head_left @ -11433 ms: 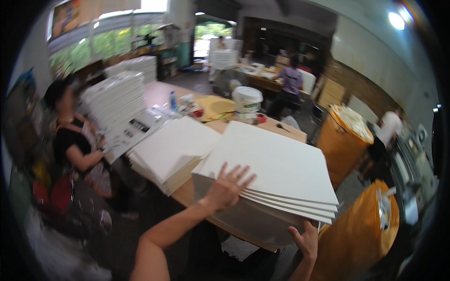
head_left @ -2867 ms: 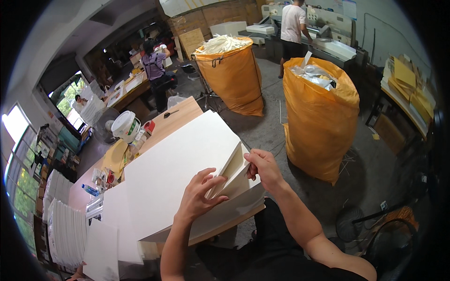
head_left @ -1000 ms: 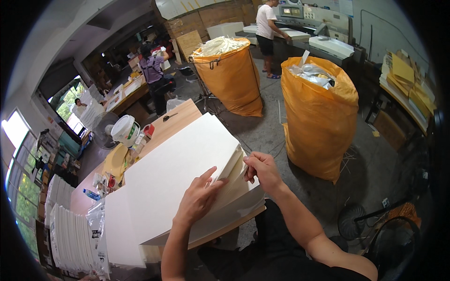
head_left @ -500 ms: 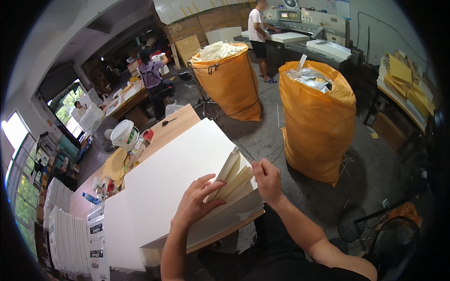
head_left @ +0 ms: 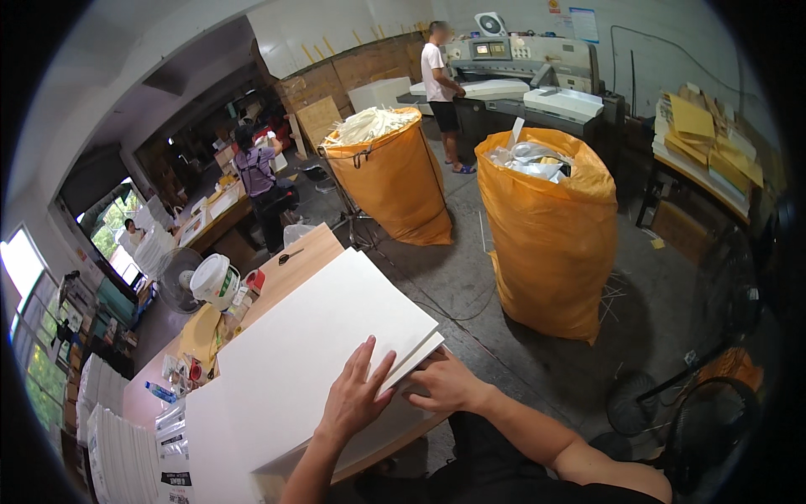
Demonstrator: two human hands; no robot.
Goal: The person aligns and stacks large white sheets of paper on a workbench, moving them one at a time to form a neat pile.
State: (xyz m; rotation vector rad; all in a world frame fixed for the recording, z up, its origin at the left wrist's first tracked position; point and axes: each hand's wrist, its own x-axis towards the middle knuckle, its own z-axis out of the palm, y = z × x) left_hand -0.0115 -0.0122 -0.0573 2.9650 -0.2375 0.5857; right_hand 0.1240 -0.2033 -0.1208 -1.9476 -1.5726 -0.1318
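A broad stack of white paper sheets lies on the table in front of me. My left hand rests on the stack near its right corner, fingers stretched out and slightly apart. At that corner, the upper sheets are split from those below by a gap along the edge. My right hand is closed at the corner edge, its fingers curled on the sheets and partly hidden by them.
Beyond the table stand two large orange sacks, one with paper strips, the other with plastic scraps. A white bucket, tape and scissors lie on the table's far left. A person stands at a large machine. Fans stand lower right.
The fanned, lifted sheets at the corner have come down nearly flat. My right hand has moved left and down onto the stack's edge, while my left hand's fingers have straightened over the top sheet.
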